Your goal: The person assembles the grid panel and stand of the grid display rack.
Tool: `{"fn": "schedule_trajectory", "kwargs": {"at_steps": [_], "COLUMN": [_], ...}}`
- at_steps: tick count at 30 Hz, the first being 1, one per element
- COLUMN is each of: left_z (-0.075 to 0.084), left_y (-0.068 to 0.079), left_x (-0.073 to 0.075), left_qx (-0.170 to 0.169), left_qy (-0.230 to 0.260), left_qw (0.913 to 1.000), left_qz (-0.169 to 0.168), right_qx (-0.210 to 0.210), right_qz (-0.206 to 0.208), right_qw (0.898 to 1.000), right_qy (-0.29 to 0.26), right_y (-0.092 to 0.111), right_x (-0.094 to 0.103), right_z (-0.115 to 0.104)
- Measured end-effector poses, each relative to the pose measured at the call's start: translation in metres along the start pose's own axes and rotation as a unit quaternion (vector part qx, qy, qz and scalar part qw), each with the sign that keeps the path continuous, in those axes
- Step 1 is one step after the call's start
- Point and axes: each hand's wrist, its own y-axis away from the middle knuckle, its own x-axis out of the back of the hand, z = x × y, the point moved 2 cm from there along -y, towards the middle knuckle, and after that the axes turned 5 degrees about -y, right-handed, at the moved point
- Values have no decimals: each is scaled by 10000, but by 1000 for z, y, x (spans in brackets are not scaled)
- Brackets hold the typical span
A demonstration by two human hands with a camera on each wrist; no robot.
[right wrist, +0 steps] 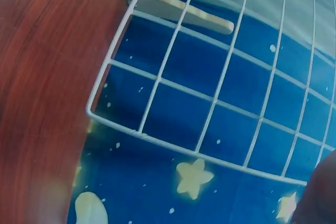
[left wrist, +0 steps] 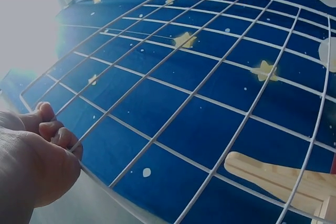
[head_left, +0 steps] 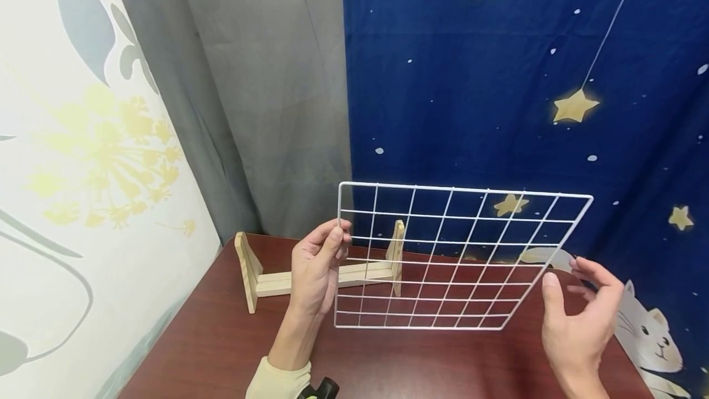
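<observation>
White wire grid point(head_left: 458, 263) is up over the dark red table point(head_left: 221, 331), with blue cloth point(head_left: 443, 79) behind it. It looks like it is in the air, but I cannot be sure its low edge is off the table. The left hand point(head_left: 318, 260) holds it by the left edge, with the thumb and fingers pinching the wire. The right hand point(head_left: 581, 319) is near the other edge. Its thumb and fingers are wide apart and do not wrap round the wire. I cannot tell if the thumb tip touches it.

At the back left of the table is a wooden stand point(head_left: 274, 285). It has one end piece on each side and a long part between them. The left hand covers a bit of it, and the right end shows through the squares of the grid.

How far along is it? I think the picking up is done, since the left hand has a good hold. The stand looks put together, too. The grid is not put down yet, and it does not look joined to the stand. The right hand has no grip on the grid yet
</observation>
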Motion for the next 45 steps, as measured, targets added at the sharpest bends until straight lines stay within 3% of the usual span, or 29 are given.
{"fn": "schedule_trajectory", "kwargs": {"at_steps": [5,9,14,17,23,33,36,45], "left_z": [1,0,1,0,-1,-3,-2,-3], "left_y": [-2,-3,-2,-2,-2,-3,-4,-5], "left_x": [-1,0,1,2,2,1,1,1], "left_qx": [-90,-103,-62,-43,-55,-127,-127,-231], "left_qy": [-83,-122,-128,-99,-15,29,11,-101], "left_qw": [9999,9998,9999,9999,10000,9998,9998,9992], "left_qz": [-84,-90,-66,-52,-80,-134,-166,-312], "right_qx": [743,1403,2220,2458,2508,2307,2236,2554], "right_qz": [406,426,-245,-777,-1433,-1619,-1609,-1131], "right_qw": [9917,9841,9727,9655,9569,9534,9535,9522], "right_qy": [-967,-1002,-636,-373,312,1073,1222,1235], "right_y": [3,10,27,35,41,50,52,52], "right_x": [-13,-27,-47,-57,-75,-104,-111,-129], "right_z": [-28,-45,-51,-53,-54,-47,-45,-39]}}
